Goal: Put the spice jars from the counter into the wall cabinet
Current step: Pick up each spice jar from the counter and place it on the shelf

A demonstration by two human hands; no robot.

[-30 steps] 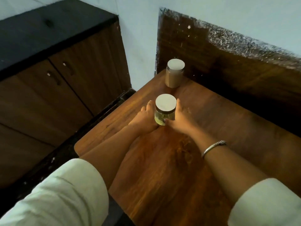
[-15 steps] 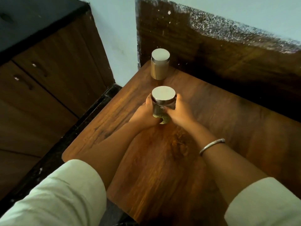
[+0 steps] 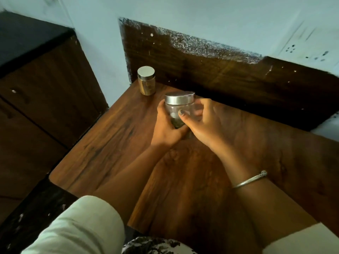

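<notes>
1. A dark wooden counter (image 3: 113, 143) fills the view, with a brown backsplash (image 3: 220, 76) behind it.
2. Nearest, the left hand (image 3: 166, 128) and right hand (image 3: 203, 125) both curl round the clear jar (image 3: 180, 111), one on each side.
3. That jar sits about upright, steel lid (image 3: 179, 100) up, dark spice low inside. Its base is hidden, so contact with the counter is unclear.
4. Farther, at the back-left corner, the amber jar (image 3: 146, 85) stands alone, nearer the left hand.
5. No wall cabinet shows; the carry likely goes up, out of view.

The counter (image 3: 113, 143) is wood-grained brown; the clear jar (image 3: 174, 110) and tan jar (image 3: 146, 86) have silver lids.
</notes>
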